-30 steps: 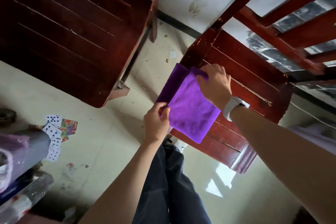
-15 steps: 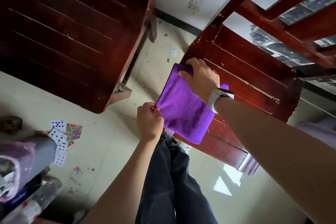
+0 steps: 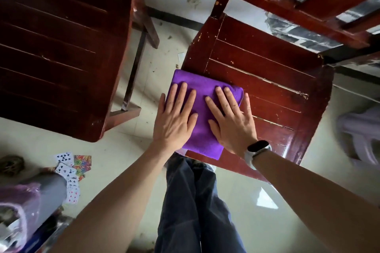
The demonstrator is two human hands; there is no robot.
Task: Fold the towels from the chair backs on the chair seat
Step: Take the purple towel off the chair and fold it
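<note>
Both hands quit pinching corners: left hand and right hand now press flat, fingers straight, on the folded purple towel on the chair seat, so this fold looks basically finished.

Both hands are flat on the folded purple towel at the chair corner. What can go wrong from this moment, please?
1. The purple towel lies at the corner of the chair seat, its edges at or over the rim; it may slide off.
2. The left hand and right hand only press flat, with no grip; lifting them may let the fold spring open.
</note>
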